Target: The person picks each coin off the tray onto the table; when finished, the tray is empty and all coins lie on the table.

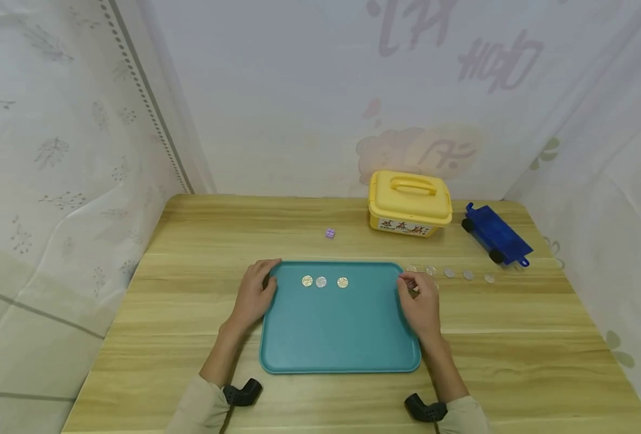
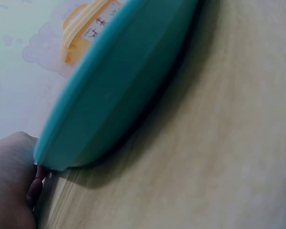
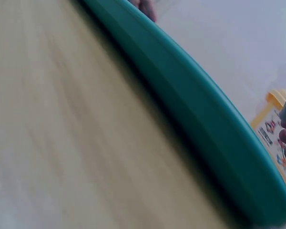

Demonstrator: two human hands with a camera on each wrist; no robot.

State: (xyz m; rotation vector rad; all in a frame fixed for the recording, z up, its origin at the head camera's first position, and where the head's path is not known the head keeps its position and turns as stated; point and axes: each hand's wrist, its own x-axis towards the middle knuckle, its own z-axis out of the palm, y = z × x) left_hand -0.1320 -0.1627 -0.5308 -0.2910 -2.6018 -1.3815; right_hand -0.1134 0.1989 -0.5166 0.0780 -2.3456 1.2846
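Observation:
A teal tray (image 1: 342, 337) lies on the wooden table, with two gold-coloured coins (image 1: 343, 282) and a silver coin (image 1: 321, 281) in a row near its far side. My left hand (image 1: 251, 295) rests against the tray's far left corner, fingertips at the rim, thumb beside it. In the left wrist view, the left hand (image 2: 12, 179) sits right by the tray's raised edge. Over the tray's far right corner is my right hand (image 1: 420, 301), fingers curled beside several loose coins (image 1: 449, 272). I cannot tell whether its hidden fingertips pinch a coin.
Behind the tray stands a yellow lidded box (image 1: 409, 202) with a handle. A blue toy wagon (image 1: 496, 234) with black wheels is at the far right. One small purple brick (image 1: 329, 233) lies beyond the tray. Patterned white cloth (image 1: 277, 108) hangs around the table.

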